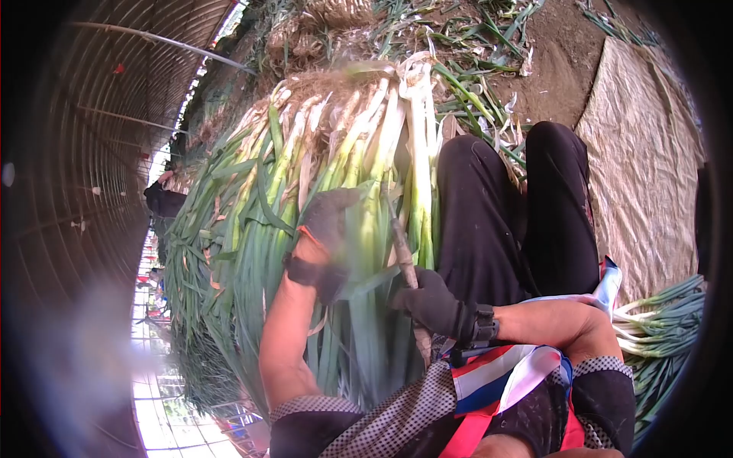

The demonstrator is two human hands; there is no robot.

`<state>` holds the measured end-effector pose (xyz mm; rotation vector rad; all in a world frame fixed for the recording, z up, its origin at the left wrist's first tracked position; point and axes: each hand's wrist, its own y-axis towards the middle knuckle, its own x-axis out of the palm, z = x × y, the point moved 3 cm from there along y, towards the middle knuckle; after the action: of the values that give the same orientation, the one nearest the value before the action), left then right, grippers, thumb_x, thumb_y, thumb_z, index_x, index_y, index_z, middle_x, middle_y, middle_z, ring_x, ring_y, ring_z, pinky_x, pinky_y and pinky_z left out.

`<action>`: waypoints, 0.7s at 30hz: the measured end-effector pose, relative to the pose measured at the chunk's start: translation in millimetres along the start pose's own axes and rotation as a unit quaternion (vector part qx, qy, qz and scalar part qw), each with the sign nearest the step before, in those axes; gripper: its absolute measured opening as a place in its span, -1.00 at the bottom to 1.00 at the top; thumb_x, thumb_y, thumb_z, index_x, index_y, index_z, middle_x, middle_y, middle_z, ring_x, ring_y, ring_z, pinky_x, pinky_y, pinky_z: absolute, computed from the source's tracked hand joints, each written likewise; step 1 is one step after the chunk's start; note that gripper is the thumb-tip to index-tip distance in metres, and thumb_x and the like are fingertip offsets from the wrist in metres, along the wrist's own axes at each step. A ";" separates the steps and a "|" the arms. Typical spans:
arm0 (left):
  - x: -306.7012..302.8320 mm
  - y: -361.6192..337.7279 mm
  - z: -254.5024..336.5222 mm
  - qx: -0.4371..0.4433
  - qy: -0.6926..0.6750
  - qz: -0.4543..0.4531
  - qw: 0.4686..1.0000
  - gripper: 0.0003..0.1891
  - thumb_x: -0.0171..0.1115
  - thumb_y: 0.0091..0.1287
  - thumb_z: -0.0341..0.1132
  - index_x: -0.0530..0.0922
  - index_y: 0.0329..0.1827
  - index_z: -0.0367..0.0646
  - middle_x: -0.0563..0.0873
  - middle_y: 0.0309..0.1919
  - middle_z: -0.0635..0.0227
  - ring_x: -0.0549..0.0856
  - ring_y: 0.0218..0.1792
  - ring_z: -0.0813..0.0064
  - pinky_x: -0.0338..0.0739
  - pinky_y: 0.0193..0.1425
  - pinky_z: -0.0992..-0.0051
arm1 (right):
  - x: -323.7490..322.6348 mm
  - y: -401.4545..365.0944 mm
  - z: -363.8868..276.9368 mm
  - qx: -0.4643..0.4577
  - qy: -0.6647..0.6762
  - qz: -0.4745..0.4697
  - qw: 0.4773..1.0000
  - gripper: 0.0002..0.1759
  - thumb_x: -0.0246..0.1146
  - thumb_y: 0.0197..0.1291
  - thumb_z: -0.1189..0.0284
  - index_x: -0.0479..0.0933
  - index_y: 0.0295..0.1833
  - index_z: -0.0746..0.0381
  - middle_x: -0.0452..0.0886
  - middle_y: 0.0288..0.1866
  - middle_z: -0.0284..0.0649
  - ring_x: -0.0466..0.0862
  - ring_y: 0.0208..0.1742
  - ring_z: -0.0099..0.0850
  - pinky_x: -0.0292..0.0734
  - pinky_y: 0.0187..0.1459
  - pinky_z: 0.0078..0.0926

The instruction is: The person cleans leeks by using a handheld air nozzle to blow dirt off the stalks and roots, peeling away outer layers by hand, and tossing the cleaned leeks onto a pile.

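Long green onions (347,160) with white stems and roots lie in a wide heap, roots toward the top. My left hand (332,221), in a dark glove, is over the green leaves at mid-heap; its fingers are smeared by motion. My right hand (431,301), also in a dark glove, is closed around a thin stick-like tool (405,248). One end of the tool points up among the stems, the other down toward my body. Right of it, a pale-stemmed onion (418,137) lies beside my knee.
My bent knees (496,214) are right of the heap. Farther right lie a tan woven sheet (641,168) and another onion bundle (664,328). Loose leaves (485,38) litter the soil at the top. A person in dark clothes (162,200) is at the far left, near the tunnel wall (99,122).
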<state>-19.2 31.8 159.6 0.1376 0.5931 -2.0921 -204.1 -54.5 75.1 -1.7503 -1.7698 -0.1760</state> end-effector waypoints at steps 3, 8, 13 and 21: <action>1.9 3.5 0.3 -0.041 -0.118 0.038 0.991 -0.74 0.05 0.30 -0.38 0.62 -0.07 -0.31 0.72 -0.24 0.28 0.68 -0.29 0.52 0.59 -0.20 0.53 | 1.5 -1.4 -9.7 0.015 -0.018 -0.018 1.000 -0.83 0.29 -0.06 0.47 0.51 -0.36 0.34 0.54 -0.52 -0.28 0.53 -0.49 -0.53 0.43 -0.44 -0.51; 4.9 10.7 9.8 -0.080 -0.175 0.087 0.977 -0.69 0.14 0.28 -0.29 0.58 -0.01 -0.31 0.69 -0.36 0.34 0.66 -0.38 0.53 0.56 -0.28 0.61 | -3.0 2.2 -10.5 0.037 -0.058 -0.027 0.997 -0.77 0.32 -0.07 0.44 0.50 -0.33 0.35 0.54 -0.51 -0.25 0.54 -0.45 -0.47 0.45 -0.39 -0.47; 10.0 25.6 55.7 -0.014 -0.223 -0.034 0.974 -0.71 0.13 0.37 -0.15 0.56 -0.19 -0.24 0.46 -0.66 0.62 0.40 -0.72 0.71 0.27 -0.68 0.65 | -4.5 13.7 -3.0 0.022 -0.104 -0.025 0.994 -0.72 0.31 -0.06 0.39 0.53 -0.28 0.38 0.58 -0.47 -0.13 0.60 -0.41 -0.36 0.47 -0.34 -0.36; 44.7 97.2 177.9 0.271 -0.239 -0.029 0.932 -0.69 -0.04 0.48 -0.11 0.50 -0.01 -0.17 0.63 -0.29 0.37 0.64 -0.23 0.57 0.60 -0.13 0.48 | -39.9 59.8 -20.9 -0.083 0.090 0.025 0.992 -0.84 0.24 0.03 0.45 0.57 -0.37 0.36 0.58 -0.52 -0.18 0.59 -0.49 -0.44 0.44 -0.47 -0.45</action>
<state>57.6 -128.7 266.6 -0.0821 -0.2848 -2.1903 -144.5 -92.9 51.1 -1.8305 -1.6194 -0.4573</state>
